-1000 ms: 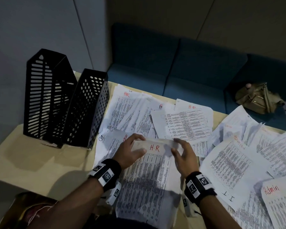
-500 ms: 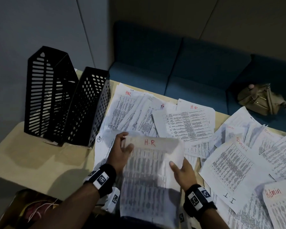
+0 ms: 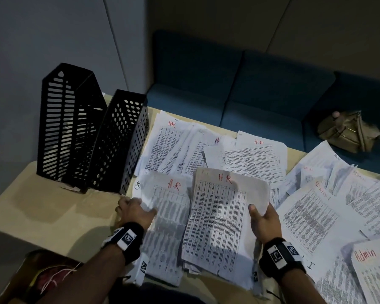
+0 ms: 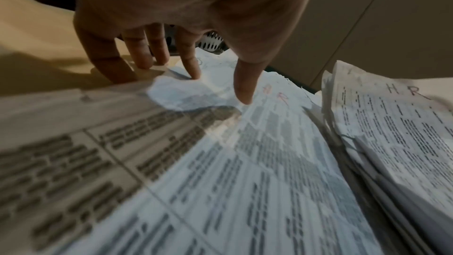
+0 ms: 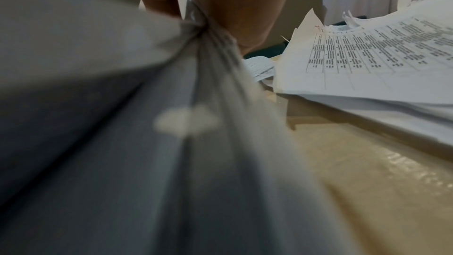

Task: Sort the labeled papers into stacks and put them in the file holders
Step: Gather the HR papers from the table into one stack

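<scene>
My right hand (image 3: 261, 218) grips a thick stack of printed sheets marked "H.R" in red (image 3: 224, 216) by its right edge, lifted off the table; the right wrist view shows the stack (image 5: 147, 123) pinched between thumb and fingers. My left hand (image 3: 134, 210) rests on the left edge of another sheet marked "H.R" (image 3: 169, 207) lying flat; in the left wrist view its fingertips (image 4: 242, 94) press down on that sheet (image 4: 245, 162). More HR sheets (image 3: 171, 145) lie behind. Two black perforated file holders (image 3: 92, 137) stand at the table's left.
Sheets marked "Admin" (image 3: 373, 279) and others (image 3: 312, 216) are strewn over the right half of the beige table (image 3: 53, 213). A blue sofa (image 3: 250, 95) with a tan bag (image 3: 347, 132) sits behind. A cardboard box (image 3: 35, 277) is at the lower left.
The held HR stack moved right with my right hand, uncovering another HR sheet. My left hand let go of the stack and dropped onto that sheet's left edge.
</scene>
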Demonstrator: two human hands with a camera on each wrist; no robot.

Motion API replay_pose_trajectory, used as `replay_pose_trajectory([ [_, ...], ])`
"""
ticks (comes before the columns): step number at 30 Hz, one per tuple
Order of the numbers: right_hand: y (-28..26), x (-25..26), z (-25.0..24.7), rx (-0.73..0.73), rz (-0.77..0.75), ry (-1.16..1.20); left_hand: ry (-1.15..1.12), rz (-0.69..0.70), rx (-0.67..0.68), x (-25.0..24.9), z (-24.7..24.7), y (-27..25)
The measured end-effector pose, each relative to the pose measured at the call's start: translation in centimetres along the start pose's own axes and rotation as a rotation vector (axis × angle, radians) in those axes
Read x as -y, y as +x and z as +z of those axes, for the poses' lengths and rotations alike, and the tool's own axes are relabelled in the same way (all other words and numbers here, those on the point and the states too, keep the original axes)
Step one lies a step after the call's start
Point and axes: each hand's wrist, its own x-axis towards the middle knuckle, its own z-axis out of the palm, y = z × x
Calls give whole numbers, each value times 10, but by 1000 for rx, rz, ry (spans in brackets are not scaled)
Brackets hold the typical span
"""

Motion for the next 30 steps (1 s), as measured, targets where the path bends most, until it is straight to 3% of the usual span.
replay_pose_trajectory([
  [15,-4,-9,5,1,-38,-9,-103,10,51,6,8,13],
  [20,-4,-10,-3,-12,-30,0,-183,89,1,2,-1,3],
  [27,-8,-13,-5,-17,-1,20,-392,127,161,-8,-16,-14],
  [30,-8,-12,-5,-2,10,22,-300,238,314,-17,-17,-22],
])
